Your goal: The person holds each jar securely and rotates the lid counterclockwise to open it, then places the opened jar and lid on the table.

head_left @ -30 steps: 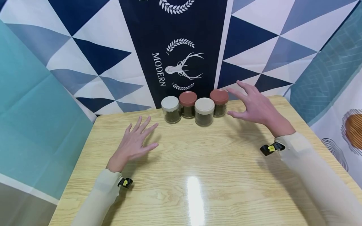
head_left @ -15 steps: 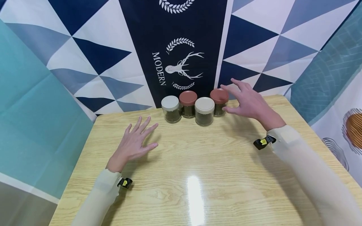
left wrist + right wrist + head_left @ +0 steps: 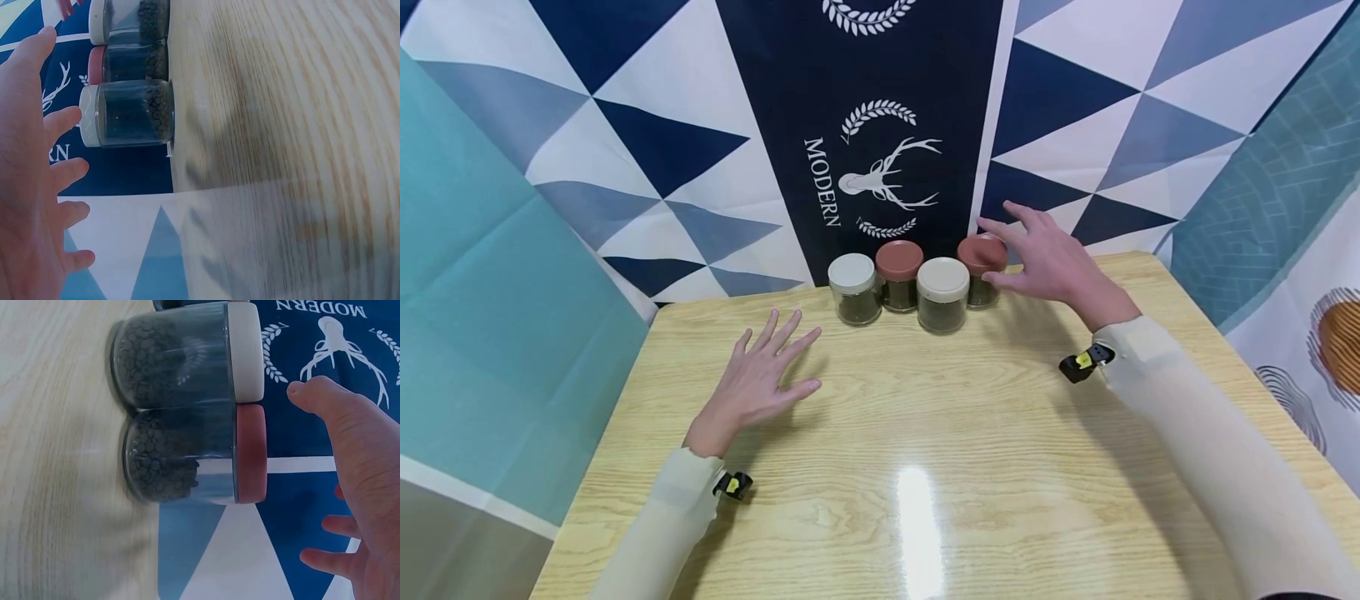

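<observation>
Over the rightmost red-lidded jar (image 3: 979,252), my right hand (image 3: 1051,260) hovers with spread fingers and thumb around the lid's right side. In the right wrist view a gap shows between the thumb (image 3: 322,397) and that jar's lid (image 3: 251,456). Small dark pellets partly fill its clear glass. To its left stand a cream-lidded jar (image 3: 943,296), another red-lidded jar (image 3: 898,275) and a white-lidded jar (image 3: 854,290), all upright with dark contents. My left hand (image 3: 748,379) is held above the table, fingers spread, holding nothing, nearest the white-lidded jar (image 3: 128,114).
The jars stand close together at the back edge of a light wood table (image 3: 865,400). Right behind them hangs a patterned cloth (image 3: 895,83) with a deer head print. Teal cloth (image 3: 490,275) covers the left side. Each sleeve carries a small black wrist device.
My right hand has moved left and slightly back, from beside the rightmost red-lidded jar to over its lid. My left hand and the jars have stayed in place.
</observation>
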A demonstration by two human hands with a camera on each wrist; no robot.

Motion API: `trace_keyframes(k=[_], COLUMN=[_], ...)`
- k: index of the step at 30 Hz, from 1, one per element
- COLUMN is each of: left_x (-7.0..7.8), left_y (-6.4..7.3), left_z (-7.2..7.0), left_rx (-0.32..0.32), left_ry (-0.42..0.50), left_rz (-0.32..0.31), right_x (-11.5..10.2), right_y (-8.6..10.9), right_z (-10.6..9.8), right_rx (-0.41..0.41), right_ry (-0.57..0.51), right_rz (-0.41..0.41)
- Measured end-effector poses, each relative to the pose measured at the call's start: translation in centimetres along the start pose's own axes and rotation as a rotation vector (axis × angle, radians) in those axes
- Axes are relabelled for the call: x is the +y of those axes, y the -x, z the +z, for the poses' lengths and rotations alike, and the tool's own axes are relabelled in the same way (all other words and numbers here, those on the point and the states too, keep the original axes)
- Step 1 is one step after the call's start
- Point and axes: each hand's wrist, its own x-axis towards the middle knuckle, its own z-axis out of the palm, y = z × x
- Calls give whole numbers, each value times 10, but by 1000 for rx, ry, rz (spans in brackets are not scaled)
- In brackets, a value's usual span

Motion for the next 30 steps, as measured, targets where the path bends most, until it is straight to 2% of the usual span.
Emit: trace_keyframes(k=[10, 17, 30], left_x=[-1, 0, -5], left_y=[1, 1, 4], left_z=[0, 1, -1], left_rx=[-7, -18, -14], left_ry=[14, 15, 6], left_rz=[-5, -4, -6], right_x=[2, 1, 7], right_y=[-22, -30, -38], right_z=[-4, -4, 12], right_rx=[-73, -105, -169], right_ry=[30, 29, -56], right_rz=[39, 65, 91])
